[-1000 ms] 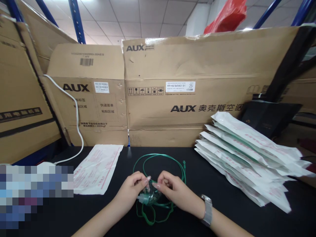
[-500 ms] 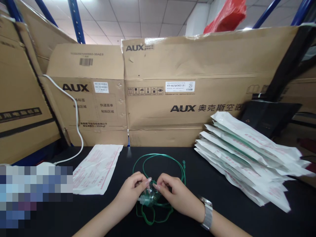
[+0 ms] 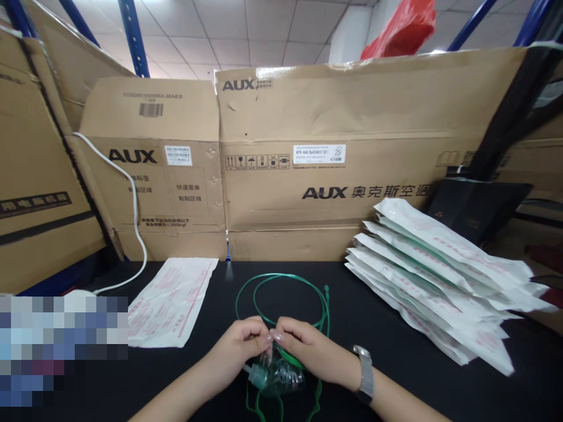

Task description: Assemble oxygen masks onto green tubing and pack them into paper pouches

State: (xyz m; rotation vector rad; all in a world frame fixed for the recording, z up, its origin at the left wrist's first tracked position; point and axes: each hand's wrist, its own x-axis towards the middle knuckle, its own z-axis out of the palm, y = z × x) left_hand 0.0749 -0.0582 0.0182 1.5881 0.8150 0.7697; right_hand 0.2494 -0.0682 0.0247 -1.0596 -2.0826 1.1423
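Observation:
A clear green oxygen mask (image 3: 285,378) lies tilted on its side under my hands, its connector pointing left. My left hand (image 3: 246,341) is closed, thumb and fingertips pinching the mask's upper edge. Right beside it my right hand (image 3: 310,350) pinches the same edge, the two thumbs almost touching; the exact spot they grip is hidden by the fingers. Green tubing (image 3: 285,275) lies in loops on the table behind the hands. A green elastic strap (image 3: 318,398) hangs toward me below the mask.
On the black table (image 3: 325,305), a white printed pouch (image 3: 176,305) lies flat at left. A stack of similar filled pouches (image 3: 431,281) stands at right. Large cardboard sheets (image 3: 281,205) wall off the back. A white cable (image 3: 139,223) comes down at left, near a blurred-out area.
My hands have come together at the mask's edge. The mask has turned and shifted toward me, showing more of its body, and the strap hangs lower.

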